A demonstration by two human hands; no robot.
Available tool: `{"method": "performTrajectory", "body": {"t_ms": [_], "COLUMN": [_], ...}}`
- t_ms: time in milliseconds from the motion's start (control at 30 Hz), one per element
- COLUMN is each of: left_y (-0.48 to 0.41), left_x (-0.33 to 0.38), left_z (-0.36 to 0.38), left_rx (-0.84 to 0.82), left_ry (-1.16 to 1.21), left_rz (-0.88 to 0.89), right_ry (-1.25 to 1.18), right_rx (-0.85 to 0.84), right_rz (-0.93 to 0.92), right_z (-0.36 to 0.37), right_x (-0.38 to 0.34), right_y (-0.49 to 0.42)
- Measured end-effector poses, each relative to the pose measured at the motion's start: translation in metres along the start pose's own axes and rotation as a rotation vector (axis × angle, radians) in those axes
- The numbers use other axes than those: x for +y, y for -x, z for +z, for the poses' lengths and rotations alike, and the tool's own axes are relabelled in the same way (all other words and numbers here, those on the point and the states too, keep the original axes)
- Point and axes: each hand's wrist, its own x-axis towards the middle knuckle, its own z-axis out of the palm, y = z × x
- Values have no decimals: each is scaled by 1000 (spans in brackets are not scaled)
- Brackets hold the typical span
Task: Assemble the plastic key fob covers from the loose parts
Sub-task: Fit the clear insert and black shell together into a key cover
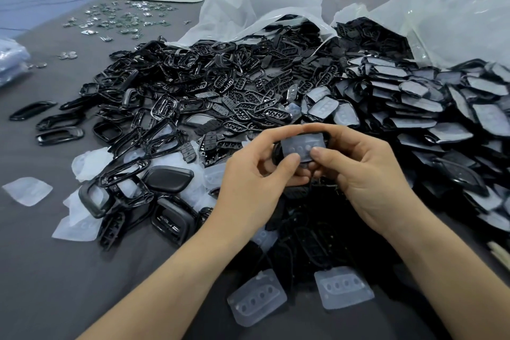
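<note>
Nearest me, a spare translucent membrane (259, 303) lies flat on the grey table (55, 270). Above it my left hand (256, 174) and right hand (364, 171) meet, both pinching one black frame (276, 152) with a frosted, dimpled pad (300, 146) on top. Risk: the soft pad seats skewed or buckles if my thumbs press unevenly. Beyond, a heap of glossy rigid frames (154, 85), then white bags (262, 5).

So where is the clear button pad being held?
Head view, centre: clear button pad pinched between left hand and right hand, before the black pile.
</note>
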Motion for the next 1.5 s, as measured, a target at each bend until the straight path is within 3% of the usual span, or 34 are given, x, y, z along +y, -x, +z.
{"method": "performTrajectory", "body": {"t_ms": [133, 567, 933, 1200, 1500], "left_y": [-3, -5, -4, -7, -3], "left_x": [1, 1, 3, -8, -10], "left_z": [-3, -8, -9, -11, -10], "left_rx": [-18, -55, -51, -41, -19], "left_ry": [97, 43, 99, -150, -381], "left_rz": [-81, -118, -153, -176, -13], "right_ry": [-2, 67, 37, 216, 262], "right_rx": [-8, -34, -3, -41, 35], "right_rz": [10, -41, 52, 36, 8], "right_z": [-1, 0, -5, -6, -5], "right_x": [-1, -3, -7, -12, -7], "right_y": [-1, 0, -2, -1, -2]}}
